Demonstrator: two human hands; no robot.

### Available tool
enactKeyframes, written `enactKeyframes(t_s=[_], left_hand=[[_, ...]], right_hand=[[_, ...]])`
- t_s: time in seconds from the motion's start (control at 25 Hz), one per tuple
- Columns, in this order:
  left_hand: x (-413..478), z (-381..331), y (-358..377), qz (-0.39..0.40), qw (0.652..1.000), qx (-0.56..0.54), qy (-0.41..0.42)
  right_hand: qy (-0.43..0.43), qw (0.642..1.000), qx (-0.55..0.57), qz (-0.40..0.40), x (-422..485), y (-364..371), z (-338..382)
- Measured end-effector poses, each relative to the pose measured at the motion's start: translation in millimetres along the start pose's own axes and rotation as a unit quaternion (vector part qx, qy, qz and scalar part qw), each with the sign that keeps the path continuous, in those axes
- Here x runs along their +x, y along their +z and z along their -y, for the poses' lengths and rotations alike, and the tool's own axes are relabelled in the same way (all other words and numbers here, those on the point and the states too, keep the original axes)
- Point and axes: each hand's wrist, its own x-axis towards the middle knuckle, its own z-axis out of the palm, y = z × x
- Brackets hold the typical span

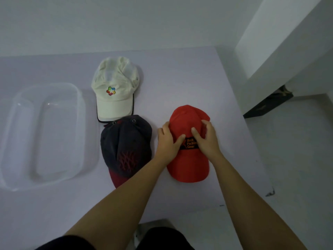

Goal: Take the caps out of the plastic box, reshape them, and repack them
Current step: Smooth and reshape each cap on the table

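Note:
A red cap (187, 165) with a black patch lies on the pale table, brim toward me. My left hand (167, 141) grips its left side, thumb on the crown. My right hand (207, 139) presses on the crown's right side, fingers curled over the fabric. A dark navy cap (124, 145) with a maroon brim and red stitched logo lies just left of the red one. Behind it sits a cream cap (115, 89) with a coloured logo. The clear plastic box (23, 165) stands at the left with nothing in it.
The table (180, 73) ends at the right close to the red cap, with white floor (292, 150) beyond. A white wall runs behind, and a white pillar with a dark base (268, 103) stands at the right rear.

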Motion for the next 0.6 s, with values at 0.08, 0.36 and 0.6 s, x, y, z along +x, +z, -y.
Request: enactKeyframes(t_s=[0.08, 0.36, 0.6], left_hand=[[5, 1, 4, -0.009, 1.000, 0.023, -0.008], [-44, -5, -39, -0.092, 0.986, 0.078, 0.112], [-115, 99, -85, -0.207, 0.963, 0.145, 0.097]], right_hand=[[0.009, 1.000, 0.002, 0.019, 7, 3, -2], [-0.160, 0.980, -0.076, -0.092, -46, 20, 36], [-0.184, 0.933, -0.158, 0.266, -142, 88, 24]])
